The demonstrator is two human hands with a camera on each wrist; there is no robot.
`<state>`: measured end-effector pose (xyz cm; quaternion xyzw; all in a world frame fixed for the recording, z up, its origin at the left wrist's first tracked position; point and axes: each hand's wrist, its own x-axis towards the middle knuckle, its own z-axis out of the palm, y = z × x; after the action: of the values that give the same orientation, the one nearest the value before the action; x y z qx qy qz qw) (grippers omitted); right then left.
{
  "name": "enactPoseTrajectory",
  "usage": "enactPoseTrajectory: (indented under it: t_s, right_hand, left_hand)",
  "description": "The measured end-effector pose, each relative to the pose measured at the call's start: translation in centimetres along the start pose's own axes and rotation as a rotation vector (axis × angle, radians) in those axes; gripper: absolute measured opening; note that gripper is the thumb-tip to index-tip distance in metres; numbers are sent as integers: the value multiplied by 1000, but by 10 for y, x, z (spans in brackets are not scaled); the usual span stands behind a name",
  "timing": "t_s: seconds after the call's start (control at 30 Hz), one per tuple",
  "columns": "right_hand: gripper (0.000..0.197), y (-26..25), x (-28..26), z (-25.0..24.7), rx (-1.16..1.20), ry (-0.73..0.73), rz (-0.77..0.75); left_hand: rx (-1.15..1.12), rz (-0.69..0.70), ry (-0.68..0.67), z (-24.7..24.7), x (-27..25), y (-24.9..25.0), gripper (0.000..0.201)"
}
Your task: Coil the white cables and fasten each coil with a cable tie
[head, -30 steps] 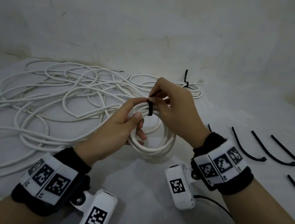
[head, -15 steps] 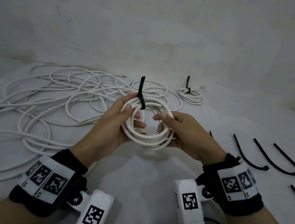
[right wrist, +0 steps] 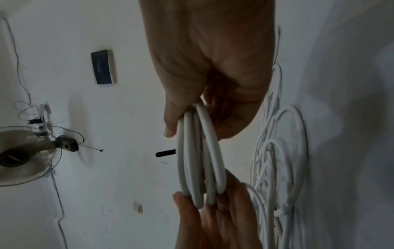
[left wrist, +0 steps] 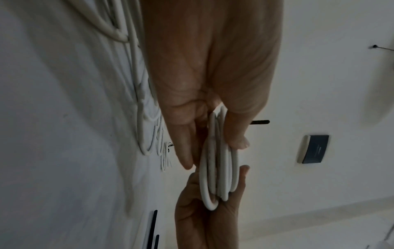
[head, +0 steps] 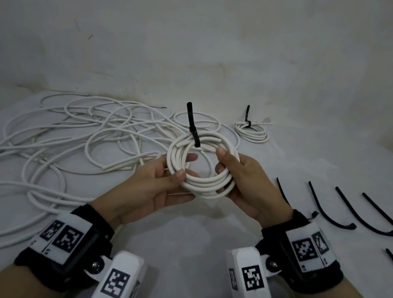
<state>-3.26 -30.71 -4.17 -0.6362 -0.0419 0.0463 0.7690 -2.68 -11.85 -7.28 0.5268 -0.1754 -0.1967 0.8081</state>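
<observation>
I hold a white cable coil above the table between both hands. A black cable tie wraps its top edge, its tail sticking up. My left hand pinches the coil's left side between thumb and fingers; my right hand grips its right side, thumb on the front. From the left wrist the coil shows edge-on between my left hand and the right palm. The right wrist view shows the coil edge-on too, with the tie's tail jutting left.
Loose white cables sprawl over the left of the table. A smaller tied coil lies at the back. Several black cable ties lie in a row on the right. A wall rises behind the table.
My right hand let go of the tie and dropped to grip the coil's right side. The tie's tail now stands free, and the coil has risen slightly and turned to face me.
</observation>
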Motion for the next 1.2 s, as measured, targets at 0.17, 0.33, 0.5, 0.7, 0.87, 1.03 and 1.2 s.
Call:
enactPoseTrajectory:
  t_s: [0.17,0.33,0.5,0.7,0.87,1.03,1.2]
  right_hand:
    - [48,-4,0,-4,-264,120,-164]
    - [28,-14,-4,-13,-631,38,-604]
    - [7,-14,-8,-11,-777,-167,-721]
    - [10,-15,-11,-9,-818,-183,-620]
    - [15,-16,-12,-8,-862,-217,-632]
    - [23,-16,-14,-6,-916,-215,-717]
    - [18,-15,-14,-3,-986,-173,-855]
  left_hand:
    - [-66,38,61,0,1,-2,66]
    - [-65,58,89,2,1,3,42]
    - [-86,65,115,2,0,2,43]
    - [-54,81,66,-3,2,1,78]
    - [-30,94,33,-3,1,2,79]
    - [-13,113,31,-2,0,4,81]
    - [-26,115,47,-1,0,4,80]
